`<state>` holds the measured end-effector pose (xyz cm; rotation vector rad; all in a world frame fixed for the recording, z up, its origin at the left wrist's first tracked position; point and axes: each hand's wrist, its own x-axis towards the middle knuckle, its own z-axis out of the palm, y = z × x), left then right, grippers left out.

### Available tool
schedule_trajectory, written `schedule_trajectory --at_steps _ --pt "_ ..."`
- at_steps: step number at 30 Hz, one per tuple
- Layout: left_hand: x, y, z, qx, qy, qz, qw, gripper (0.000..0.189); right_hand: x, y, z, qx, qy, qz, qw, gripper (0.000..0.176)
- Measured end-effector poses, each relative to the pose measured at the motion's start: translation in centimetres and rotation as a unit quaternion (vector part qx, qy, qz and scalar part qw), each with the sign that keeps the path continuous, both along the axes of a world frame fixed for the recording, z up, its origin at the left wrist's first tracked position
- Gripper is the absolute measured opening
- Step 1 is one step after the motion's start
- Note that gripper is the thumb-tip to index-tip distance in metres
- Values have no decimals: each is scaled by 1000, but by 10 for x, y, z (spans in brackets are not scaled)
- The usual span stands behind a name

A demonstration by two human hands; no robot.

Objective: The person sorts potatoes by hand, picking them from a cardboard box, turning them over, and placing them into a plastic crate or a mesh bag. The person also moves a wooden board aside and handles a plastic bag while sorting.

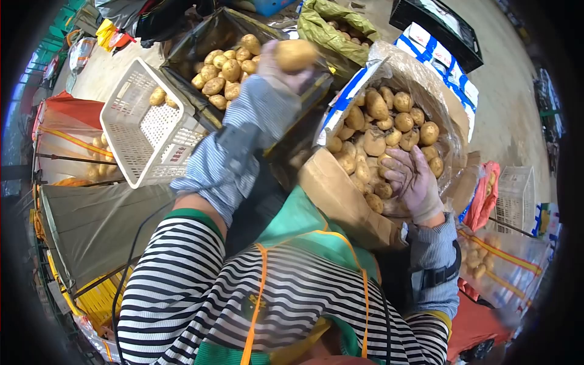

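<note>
My left hand (281,76), in a light glove, is raised between a black-lined crate and a cardboard box. It grips a large potato (296,55), which is slightly blurred. My right hand (415,182), also gloved, reaches into the cardboard box (347,198) at its right side. Its fingers are apart, resting on or just over the loose potatoes (376,106), with nothing clearly held. Some of these potatoes carry dark soil. Clear plastic film lines the box. More potatoes (231,70) lie in the black-lined crate (204,36), left of my left hand.
On the left, a white plastic basket (131,143) stands tilted with a few potatoes in it. A green sack (331,15) with produce is at the back. Bagged potatoes (477,258) and a white crate (514,188) are at right. A black crate (450,24) stands farther back.
</note>
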<state>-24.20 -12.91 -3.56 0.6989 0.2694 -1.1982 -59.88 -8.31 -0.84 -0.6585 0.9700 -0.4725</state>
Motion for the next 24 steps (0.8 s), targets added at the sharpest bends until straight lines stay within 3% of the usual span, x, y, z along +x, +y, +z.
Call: schedule_trajectory --at_steps 1,2,4,5,7,9,10,12,15,17,18,19,20,22,24 --pt "21 2 -18 16 -34 33 999 58 0 -2 -2 -9 20 -4 1000 60" --pt "41 14 -29 -2 -43 -21 999 58 -4 -3 -5 -15 7 -5 1000 58" --pt "90 24 -78 -53 56 -5 997 68 -5 -8 -14 -15 34 -26 999 58" --pt "79 20 -73 -50 69 -17 996 68 -5 -11 -17 -18 53 -36 998 58" --pt "65 12 -36 161 -35 103 981 58 -4 -17 -20 -9 80 -37 996 54" --pt "63 22 -20 39 -93 -67 993 49 3 -23 -30 0 101 -26 995 50" --pt "43 32 4 -16 -145 -102 984 51 7 -27 -40 -31 164 27 986 42" --pt "-2 46 41 -125 -205 -152 959 50 18 -33 -65 -51 227 108 967 23" --pt "-32 50 60 -202 -222 -202 932 45 36 -40 -129 35 230 107 967 19" --pt "-50 50 65 -221 -230 -237 917 42 35 -56 -201 -23 244 217 945 26" --pt "-57 49 66 -208 -243 -232 919 41 37 -61 -244 -205 332 318 864 32" --pt "-60 49 67 -193 -259 -226 919 41 41 -65 -282 -377 396 400 736 38" --pt "-61 49 67 -189 -262 -224 920 41 47 -68 -315 -378 390 404 736 38" --pt "-53 45 59 -188 -245 -225 924 41 61 -68 -359 -280 405 603 628 65" --pt "-50 41 53 -187 -225 -236 927 41 81 -46 -324 -233 485 542 646 66"
